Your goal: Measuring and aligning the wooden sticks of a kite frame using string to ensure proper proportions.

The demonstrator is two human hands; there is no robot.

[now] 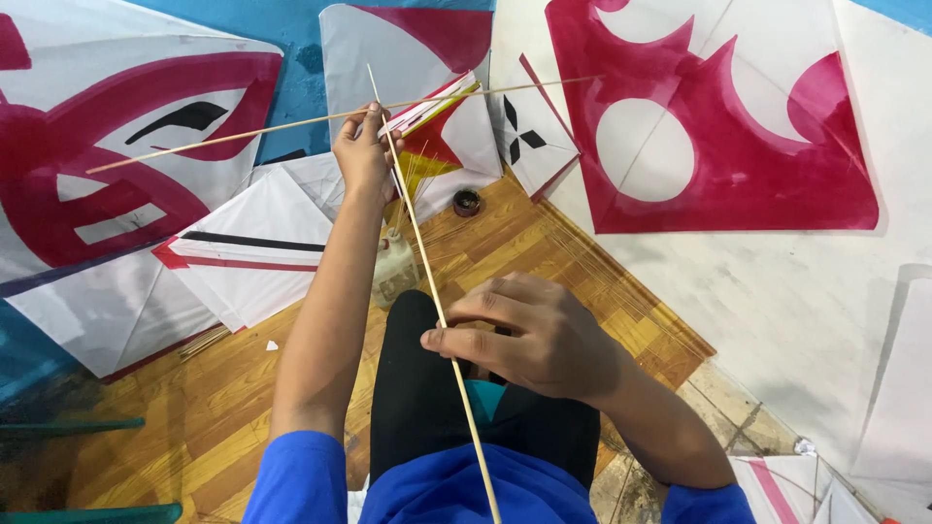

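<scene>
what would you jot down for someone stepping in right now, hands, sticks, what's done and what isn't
Left hand: stretched out, pinching the spot where the two thin bamboo sticks cross.
Right hand: close to the body, fingers closed on the lower part of the long stick, which runs up from the lap.
Cross stick: lies across the long one, slightly bowed, ends free.
Around: finished white and red kites on the wooden floor, a small dark pot beyond the knee.
Done: sticks set crosswise. No binding can be made out at the crossing; no paper on this frame yet.
</scene>
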